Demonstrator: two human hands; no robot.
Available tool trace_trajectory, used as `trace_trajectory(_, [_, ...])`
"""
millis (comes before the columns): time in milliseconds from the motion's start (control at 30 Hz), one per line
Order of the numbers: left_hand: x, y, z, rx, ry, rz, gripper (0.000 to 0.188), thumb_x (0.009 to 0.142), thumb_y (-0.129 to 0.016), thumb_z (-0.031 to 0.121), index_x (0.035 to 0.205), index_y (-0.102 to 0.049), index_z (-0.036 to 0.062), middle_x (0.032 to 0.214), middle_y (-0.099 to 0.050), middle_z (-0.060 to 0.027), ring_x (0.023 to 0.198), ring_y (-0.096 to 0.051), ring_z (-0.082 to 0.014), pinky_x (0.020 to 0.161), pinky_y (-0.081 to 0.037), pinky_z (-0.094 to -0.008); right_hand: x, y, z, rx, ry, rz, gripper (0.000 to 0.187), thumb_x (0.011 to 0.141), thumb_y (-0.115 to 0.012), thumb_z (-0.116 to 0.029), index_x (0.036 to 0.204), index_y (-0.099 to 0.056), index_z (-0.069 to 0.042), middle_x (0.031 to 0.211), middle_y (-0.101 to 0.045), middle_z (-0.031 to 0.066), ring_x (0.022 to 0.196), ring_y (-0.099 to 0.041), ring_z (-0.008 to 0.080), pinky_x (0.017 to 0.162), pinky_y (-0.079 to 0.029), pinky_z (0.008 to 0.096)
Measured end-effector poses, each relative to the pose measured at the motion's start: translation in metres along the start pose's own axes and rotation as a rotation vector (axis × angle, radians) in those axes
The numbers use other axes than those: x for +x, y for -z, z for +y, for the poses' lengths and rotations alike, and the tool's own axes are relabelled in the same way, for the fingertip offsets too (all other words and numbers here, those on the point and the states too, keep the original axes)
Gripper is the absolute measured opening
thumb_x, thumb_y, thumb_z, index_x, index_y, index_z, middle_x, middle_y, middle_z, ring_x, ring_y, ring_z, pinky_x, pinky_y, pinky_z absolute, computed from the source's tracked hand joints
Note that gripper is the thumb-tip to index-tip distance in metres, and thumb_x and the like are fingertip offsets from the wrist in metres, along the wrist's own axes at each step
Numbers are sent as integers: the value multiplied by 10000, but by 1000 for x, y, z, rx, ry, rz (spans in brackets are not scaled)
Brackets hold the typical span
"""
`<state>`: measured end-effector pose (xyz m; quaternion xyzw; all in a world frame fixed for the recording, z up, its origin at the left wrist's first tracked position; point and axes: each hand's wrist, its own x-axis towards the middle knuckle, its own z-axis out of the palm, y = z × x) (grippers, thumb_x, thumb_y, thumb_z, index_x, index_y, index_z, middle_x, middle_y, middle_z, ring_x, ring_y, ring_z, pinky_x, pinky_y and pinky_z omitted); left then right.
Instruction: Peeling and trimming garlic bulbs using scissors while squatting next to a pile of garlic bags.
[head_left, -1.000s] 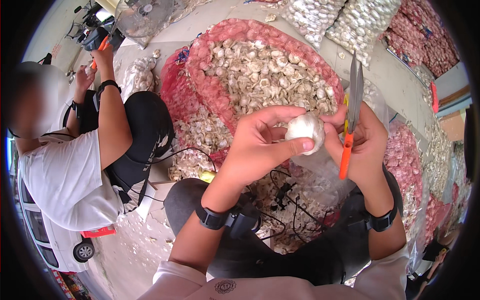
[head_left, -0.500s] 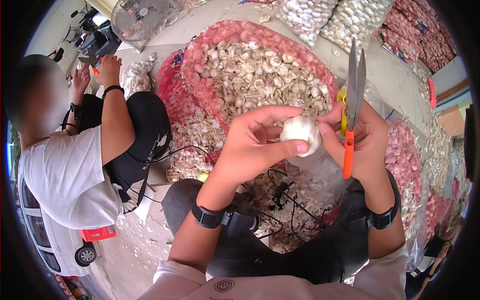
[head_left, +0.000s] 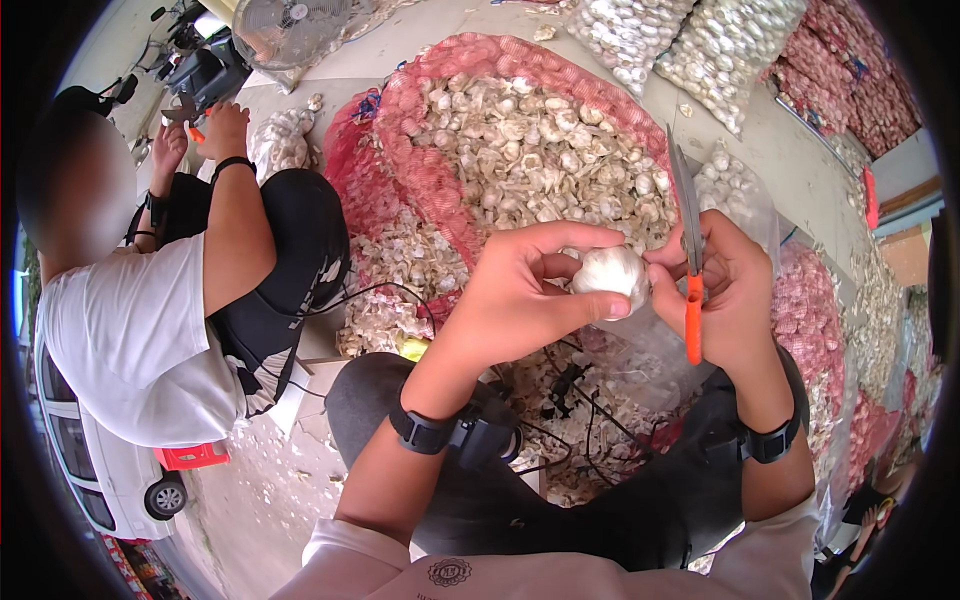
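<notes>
A white garlic bulb is gripped between the thumb and fingers of my left hand, above a heap of peelings. My right hand has scissors with an orange handle hooked in it, the blades pointing up and away from me. The thumb and forefinger of that hand pinch together at the bulb's right side; whether a bit of skin is between them is too small to tell. Beyond my hands lies a large red mesh sack, spread open and full of garlic bulbs and loose skins.
At the left a seated co-worker in a white shirt holds scissors. Clear bags of garlic and red mesh sacks stand at the back right. A fan stands far left. Black cables cross the peelings between my knees.
The bulb and my left hand have shifted a little to the right in view. The scissors have turned, so the blades look narrower and the yellow handle part is hidden.
</notes>
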<state>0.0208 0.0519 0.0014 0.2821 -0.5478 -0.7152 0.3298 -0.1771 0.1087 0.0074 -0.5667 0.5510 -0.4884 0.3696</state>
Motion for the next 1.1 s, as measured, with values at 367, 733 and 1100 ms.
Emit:
trace_trajectory(367, [6, -4, -10, -2, -32, -44, 433, 766, -753, -46, 1169, -597, -29, 1016, -680, -93, 919, -651, -135, 738, -555, -264, -3, 7, -1, -50, 51, 15, 267, 752, -693, 48, 960, -530, 9, 802, -562, 14, 716, -521, 32, 614, -431, 185])
trace_trajectory(733, [-2, 4, 2, -75, 4, 74, 459, 797, -748, 16, 1215, -564, -22, 986, -691, -101, 814, -658, -116, 556, -534, -222, 11, -11, -12, 144, -30, 63, 181, 776, -678, 39, 906, -558, -1, 793, -624, 41, 715, -582, 49, 603, -465, 211])
trace_trajectory(1100, [1, 9, 10, -93, -20, 45, 483, 790, -759, 14, 1229, -561, -24, 1042, -676, -106, 916, -660, -151, 636, -548, -226, 20, -14, -3, 337, -113, 131, 167, 800, -671, 55, 899, -564, -27, 791, -654, 60, 681, -623, 91, 608, -504, 222])
